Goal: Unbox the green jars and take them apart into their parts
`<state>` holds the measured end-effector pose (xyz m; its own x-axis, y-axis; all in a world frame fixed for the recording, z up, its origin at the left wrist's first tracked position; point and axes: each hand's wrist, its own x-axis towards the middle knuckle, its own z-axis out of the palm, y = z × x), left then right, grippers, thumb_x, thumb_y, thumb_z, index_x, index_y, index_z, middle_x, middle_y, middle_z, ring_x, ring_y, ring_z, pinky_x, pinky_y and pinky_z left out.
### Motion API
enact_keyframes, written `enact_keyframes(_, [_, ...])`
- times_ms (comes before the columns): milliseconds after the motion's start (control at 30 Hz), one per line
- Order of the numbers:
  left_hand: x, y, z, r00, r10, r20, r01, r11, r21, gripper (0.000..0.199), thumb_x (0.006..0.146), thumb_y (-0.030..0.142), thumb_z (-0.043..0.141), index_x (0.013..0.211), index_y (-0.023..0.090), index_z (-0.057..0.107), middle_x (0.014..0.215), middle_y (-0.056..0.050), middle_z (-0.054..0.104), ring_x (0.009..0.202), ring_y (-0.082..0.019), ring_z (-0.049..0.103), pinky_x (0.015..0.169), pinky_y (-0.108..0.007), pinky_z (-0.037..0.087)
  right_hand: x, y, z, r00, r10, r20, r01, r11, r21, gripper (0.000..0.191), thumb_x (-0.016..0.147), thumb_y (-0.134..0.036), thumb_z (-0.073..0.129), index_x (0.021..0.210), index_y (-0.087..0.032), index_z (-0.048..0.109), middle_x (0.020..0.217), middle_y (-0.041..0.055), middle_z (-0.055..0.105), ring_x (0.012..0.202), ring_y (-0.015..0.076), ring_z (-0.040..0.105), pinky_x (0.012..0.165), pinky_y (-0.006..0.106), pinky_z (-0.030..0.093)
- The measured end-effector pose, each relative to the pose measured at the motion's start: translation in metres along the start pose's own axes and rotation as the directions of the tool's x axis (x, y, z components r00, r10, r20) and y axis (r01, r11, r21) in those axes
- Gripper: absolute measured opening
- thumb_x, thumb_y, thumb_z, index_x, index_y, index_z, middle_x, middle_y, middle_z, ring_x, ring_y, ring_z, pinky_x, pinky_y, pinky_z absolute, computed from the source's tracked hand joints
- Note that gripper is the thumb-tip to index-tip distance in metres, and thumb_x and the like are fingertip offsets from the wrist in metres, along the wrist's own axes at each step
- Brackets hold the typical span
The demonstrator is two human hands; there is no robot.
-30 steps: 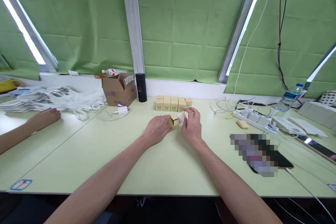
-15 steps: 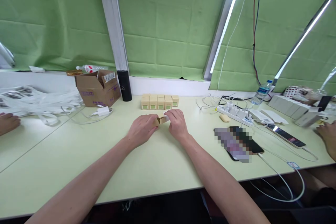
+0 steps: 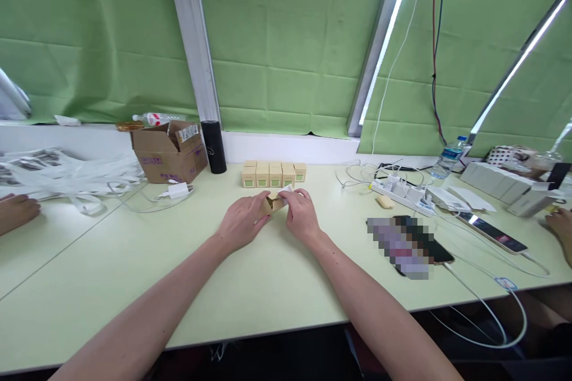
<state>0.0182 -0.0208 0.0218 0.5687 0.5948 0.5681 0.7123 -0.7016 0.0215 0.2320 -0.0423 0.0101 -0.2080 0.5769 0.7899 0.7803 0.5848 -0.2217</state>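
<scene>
My left hand is closed round a small tan cardboard box whose end flap stands open toward the right. In my right hand a small white piece is pinched between thumb and fingers, right at the box's open end. What the white piece is cannot be made out. Just beyond both hands, several small tan boxes with green-edged labels stand in a row.
On the left are a brown carton, a black bottle, a white charger and white straps. A power strip, phones, white boxes and a water bottle lie right. Other people's hands show at both edges.
The view has shifted slightly. The white piece in my right hand shows more above the fingers, and the open end of the box is more visible. Both hands keep their holds.
</scene>
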Motion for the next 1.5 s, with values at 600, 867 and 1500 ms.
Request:
enact_keyframes(600, [-0.003,-0.002,0.001,0.998,0.053,0.024,-0.053,0.999,0.000,0.074,0.100,0.031,0.058,0.162,0.022,0.019,0.125,-0.014,0.072,0.109,-0.031,0.070,0.093,-0.046,0.055,0.000,-0.006,0.001,0.997,0.033,-0.070,-0.026,0.995,0.099,0.038,0.097,-0.005,0.036,0.121,-0.022,0.060,0.107,0.0077,0.078,0.094,0.0208,0.073,0.102,0.043,0.044])
enact_keyframes(867, [-0.005,0.000,0.001,0.995,0.098,0.032,-0.099,0.995,0.031,0.077,0.099,0.026,0.055,0.164,0.022,0.014,0.130,-0.014,0.069,0.114,-0.031,0.068,0.098,-0.047,0.053,-0.001,-0.005,0.004,0.994,0.105,0.014,-0.106,0.992,0.065,0.024,0.095,-0.009,0.048,0.107,-0.022,0.065,0.092,0.0055,0.075,0.082,0.0214,0.069,0.092,0.041,0.046])
enact_keyframes(1500, [-0.001,0.013,-0.001,0.987,0.149,0.067,-0.160,0.967,0.200,0.064,0.102,0.026,0.050,0.160,0.020,0.025,0.122,-0.014,0.069,0.101,-0.027,0.069,0.080,-0.038,0.056,-0.002,-0.013,0.029,0.886,0.463,-0.015,-0.429,0.832,0.353,0.014,0.087,-0.019,0.059,0.074,-0.023,0.060,0.087,0.0052,0.065,0.073,0.0204,0.060,0.068,0.035,0.051])
